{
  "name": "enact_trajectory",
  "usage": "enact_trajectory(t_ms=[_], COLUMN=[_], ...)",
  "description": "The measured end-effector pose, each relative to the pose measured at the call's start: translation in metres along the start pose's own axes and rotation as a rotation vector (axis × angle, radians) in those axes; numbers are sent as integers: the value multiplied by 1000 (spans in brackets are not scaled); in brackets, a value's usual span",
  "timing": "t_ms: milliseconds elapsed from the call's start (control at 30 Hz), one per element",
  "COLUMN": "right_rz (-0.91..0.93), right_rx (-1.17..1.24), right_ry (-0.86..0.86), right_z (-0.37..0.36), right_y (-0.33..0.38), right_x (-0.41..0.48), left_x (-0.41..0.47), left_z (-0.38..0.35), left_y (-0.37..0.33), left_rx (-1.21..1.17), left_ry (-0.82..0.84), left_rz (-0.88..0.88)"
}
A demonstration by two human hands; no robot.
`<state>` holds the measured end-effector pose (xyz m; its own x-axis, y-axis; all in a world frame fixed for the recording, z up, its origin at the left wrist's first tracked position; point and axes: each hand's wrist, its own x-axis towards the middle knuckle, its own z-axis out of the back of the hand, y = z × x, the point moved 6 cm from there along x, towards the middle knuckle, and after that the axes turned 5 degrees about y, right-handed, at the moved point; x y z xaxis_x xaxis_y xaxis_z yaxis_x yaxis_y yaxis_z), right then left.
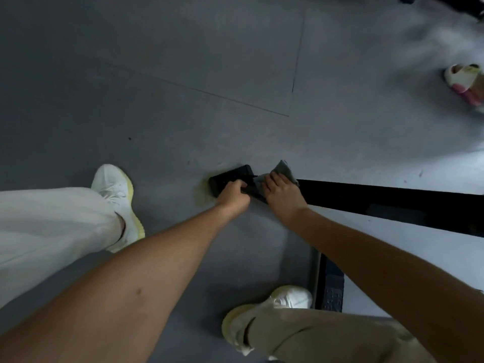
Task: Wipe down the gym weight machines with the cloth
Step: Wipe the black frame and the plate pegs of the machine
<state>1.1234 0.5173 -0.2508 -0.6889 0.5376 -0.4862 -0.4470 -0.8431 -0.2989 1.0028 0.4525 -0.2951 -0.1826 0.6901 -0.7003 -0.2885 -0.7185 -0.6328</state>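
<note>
A black metal base bar [379,199] of a weight machine runs along the grey floor from the right to a black end foot [227,176] near the middle. My left hand [233,196] grips the bar just behind that foot, fingers curled over it. My right hand [282,195] lies flat on a grey cloth [284,169], pressing it onto the bar beside the left hand. One corner of the cloth sticks up past my fingertips.
My two white shoes [115,195] [290,297] stand on the grey floor [183,74]. Another black frame part [330,286] lies by my right shoe. Another person's foot in a white and pink sandal [463,82] is at the far right.
</note>
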Motion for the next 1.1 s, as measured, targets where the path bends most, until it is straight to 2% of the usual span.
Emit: enact_trajectory(t_ms=[233, 400, 633, 767, 1033, 1100], right_rz=[20, 51, -7, 58, 147, 157], right_rx=[78, 122, 18, -135, -56, -41], right_ry=[133, 169, 173, 146, 252, 208], right_z=[-33, -44, -40, -42, -52, -53], right_y=[51, 74, 67, 57, 80, 81], right_x=[79, 118, 83, 69, 139, 139], left_x=[20, 37, 41, 46, 48, 48], left_z=[16, 13, 6, 3, 6, 9], left_y=[42, 52, 60, 69, 94, 93], left_rx=[-25, 10, -50, -38, -35, -152], left_ry=[24, 37, 31, 4, -6, -6], left_rz=[55, 81, 146, 144, 154, 152])
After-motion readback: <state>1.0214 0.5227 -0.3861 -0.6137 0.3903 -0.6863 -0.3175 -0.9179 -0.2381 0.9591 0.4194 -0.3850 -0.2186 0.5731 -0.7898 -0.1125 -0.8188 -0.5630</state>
